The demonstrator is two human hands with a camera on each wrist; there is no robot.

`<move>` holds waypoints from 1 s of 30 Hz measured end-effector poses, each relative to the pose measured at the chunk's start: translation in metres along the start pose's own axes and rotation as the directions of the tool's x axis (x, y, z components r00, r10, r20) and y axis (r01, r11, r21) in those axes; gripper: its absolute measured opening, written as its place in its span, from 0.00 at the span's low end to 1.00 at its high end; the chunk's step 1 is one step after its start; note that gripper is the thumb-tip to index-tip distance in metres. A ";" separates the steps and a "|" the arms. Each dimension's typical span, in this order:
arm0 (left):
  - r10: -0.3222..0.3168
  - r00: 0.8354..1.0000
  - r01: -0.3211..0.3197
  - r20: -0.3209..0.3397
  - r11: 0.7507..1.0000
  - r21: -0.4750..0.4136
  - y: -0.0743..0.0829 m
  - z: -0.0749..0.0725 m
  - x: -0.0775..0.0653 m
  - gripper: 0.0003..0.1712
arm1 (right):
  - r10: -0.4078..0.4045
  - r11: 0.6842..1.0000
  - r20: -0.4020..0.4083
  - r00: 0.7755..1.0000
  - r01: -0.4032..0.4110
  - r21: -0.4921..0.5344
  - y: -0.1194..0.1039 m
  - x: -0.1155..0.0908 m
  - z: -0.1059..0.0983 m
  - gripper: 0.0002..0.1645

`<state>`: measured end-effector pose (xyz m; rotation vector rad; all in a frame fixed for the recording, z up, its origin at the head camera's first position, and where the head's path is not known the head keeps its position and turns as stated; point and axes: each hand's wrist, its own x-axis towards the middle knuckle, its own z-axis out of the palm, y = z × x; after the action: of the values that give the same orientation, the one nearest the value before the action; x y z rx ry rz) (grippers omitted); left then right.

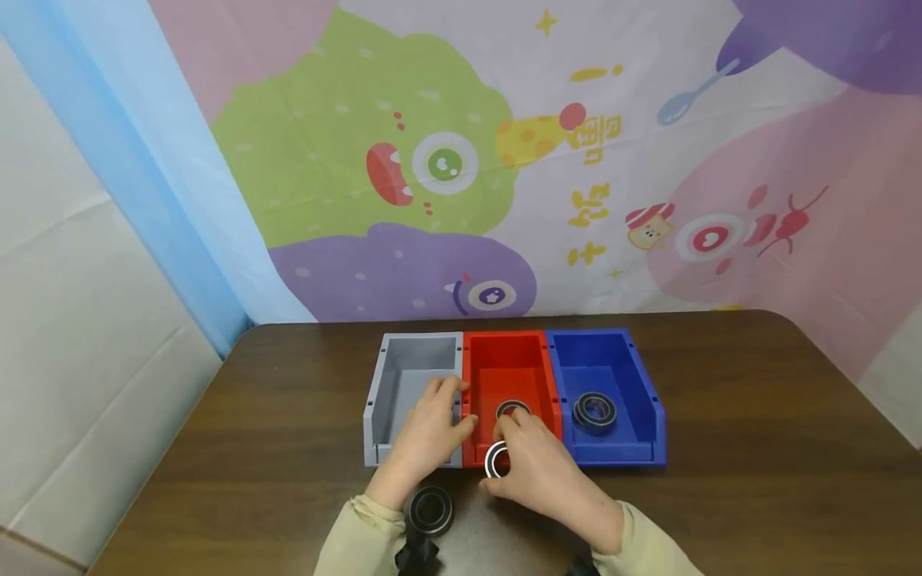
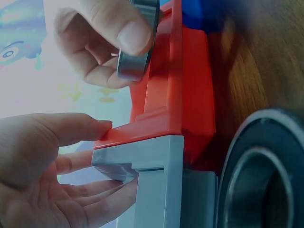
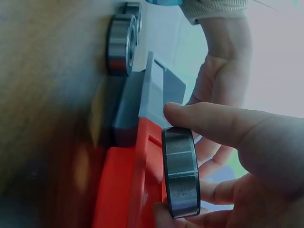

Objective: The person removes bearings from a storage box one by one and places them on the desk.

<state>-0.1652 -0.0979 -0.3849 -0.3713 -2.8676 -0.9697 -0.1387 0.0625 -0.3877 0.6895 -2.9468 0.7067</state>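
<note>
My right hand (image 1: 536,464) pinches a ball bearing (image 3: 181,175) between thumb and fingers, on edge above the front lip of the red bin (image 1: 475,458). My left hand (image 1: 428,428) grips the adjoining walls of the red bin and the grey bin (image 1: 370,436), its thumb on the red side and fingers on the grey side. Inside the red bin lies another bearing (image 1: 512,406), partly hidden by the right hand. A bearing (image 1: 430,510) rests on the table beside the left wrist; the right wrist view shows a second bearing (image 3: 137,9) behind it.
The blue bin (image 1: 651,448) stands to the right of the red one, with bearing rings (image 1: 595,410) in it, perhaps stacked. All three bins sit side by side on a brown wooden table (image 1: 756,448). A cartoon-printed cloth (image 1: 403,264) hangs behind the table.
</note>
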 end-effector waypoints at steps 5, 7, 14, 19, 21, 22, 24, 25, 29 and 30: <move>0.007 1.000 -0.008 -0.009 1.000 -0.002 0.000 0.000 0.000 0.22 | -0.035 0.999 0.014 0.999 0.035 -0.028 -0.001 -0.006 0.001 0.31; 0.010 1.000 -0.010 -0.011 1.000 0.003 0.000 0.000 0.000 0.22 | -0.048 0.998 0.026 0.998 0.049 -0.037 -0.002 -0.008 0.001 0.31; -0.002 1.000 0.002 -0.010 1.000 0.002 0.001 0.001 -0.001 0.22 | -0.094 0.992 0.107 0.990 0.102 -0.071 -0.008 -0.015 0.002 0.29; 0.004 1.000 -0.004 -0.017 1.000 0.004 0.001 0.001 -0.002 0.22 | -0.158 0.980 0.104 0.982 0.169 -0.105 -0.010 -0.019 0.008 0.26; 0.008 1.000 -0.008 -0.018 1.000 0.004 0.001 0.001 -0.002 0.22 | -0.168 0.977 0.109 0.980 0.180 -0.114 -0.011 -0.020 0.010 0.26; 0.010 1.000 -0.009 -0.018 1.000 0.003 0.001 0.001 -0.002 0.22 | -0.169 0.976 0.120 0.978 0.183 -0.115 -0.012 -0.020 0.010 0.26; 0.008 1.000 -0.008 -0.015 1.000 0.001 0.001 0.001 -0.001 0.22 | -0.163 0.976 0.153 0.975 0.182 -0.117 -0.013 -0.020 0.012 0.26; 0.002 1.000 -0.002 -0.012 1.000 -0.003 0.001 0.001 -0.002 0.22 | -0.160 0.977 0.171 0.972 0.181 -0.116 -0.014 -0.020 0.013 0.27; -0.007 1.000 0.006 -0.002 1.000 -0.011 0.001 0.001 -0.002 0.22 | -0.168 0.972 0.222 0.960 0.198 -0.123 -0.016 -0.021 0.017 0.28; -0.008 1.000 0.008 -0.001 1.000 -0.012 0.001 0.001 -0.002 0.22 | -0.173 0.971 0.229 0.958 0.205 -0.122 -0.017 -0.021 0.018 0.28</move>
<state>-0.1635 -0.0972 -0.3855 -0.3609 -2.8657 -0.9890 -0.1116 0.0498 -0.3997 1.0811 -3.0246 0.4215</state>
